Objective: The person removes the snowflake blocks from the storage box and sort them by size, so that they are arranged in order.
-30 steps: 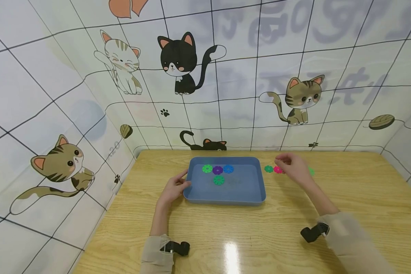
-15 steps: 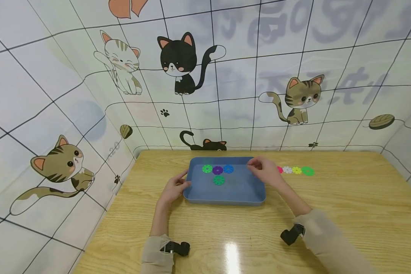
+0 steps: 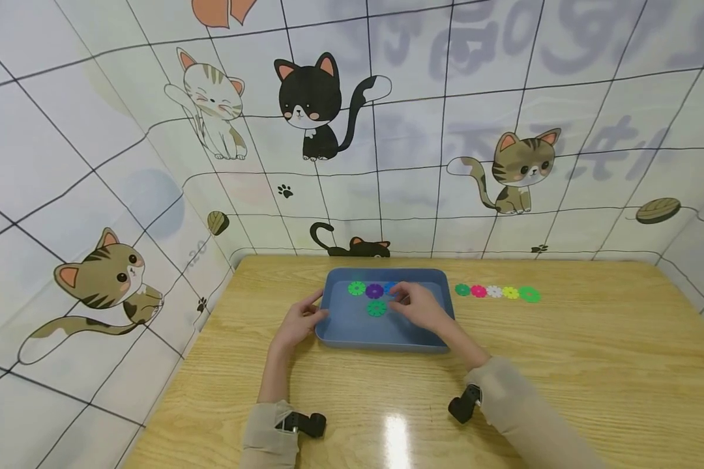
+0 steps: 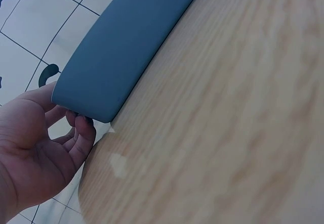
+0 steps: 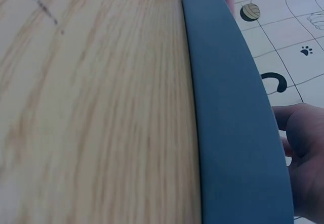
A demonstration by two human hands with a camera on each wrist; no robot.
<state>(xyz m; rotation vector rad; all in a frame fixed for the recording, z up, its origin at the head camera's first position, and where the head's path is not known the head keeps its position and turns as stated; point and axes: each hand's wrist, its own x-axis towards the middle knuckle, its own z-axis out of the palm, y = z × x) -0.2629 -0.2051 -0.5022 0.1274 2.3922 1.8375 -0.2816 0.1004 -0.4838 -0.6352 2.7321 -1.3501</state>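
A blue-grey tray [image 3: 352, 333] lies on the wooden table, with several flower-shaped discs in it. These are a light green disc [image 3: 356, 288], a purple disc [image 3: 375, 291], a blue disc [image 3: 389, 287] partly covered by fingers, and a green disc [image 3: 377, 308] nearer me. My left hand [image 3: 296, 324] holds the tray's left side; in the left wrist view its fingers curl at the tray's corner [image 4: 101, 110]. Over the tray, my right hand [image 3: 419, 306] reaches in with thumb and index finger slightly apart beside the blue and green discs. Nothing shows between them.
Right of the tray runs a row of discs on the table: a dark green disc [image 3: 462, 290], a pink disc [image 3: 478, 291], a white disc [image 3: 494, 292], a yellow disc [image 3: 510, 292] and a larger green disc [image 3: 529, 294]. A cat-printed wall [image 3: 410, 195] stands behind.
My right hand has moved left from above the row of discs to inside the tray, uncovering the row. My left hand has stayed on the tray's left side.
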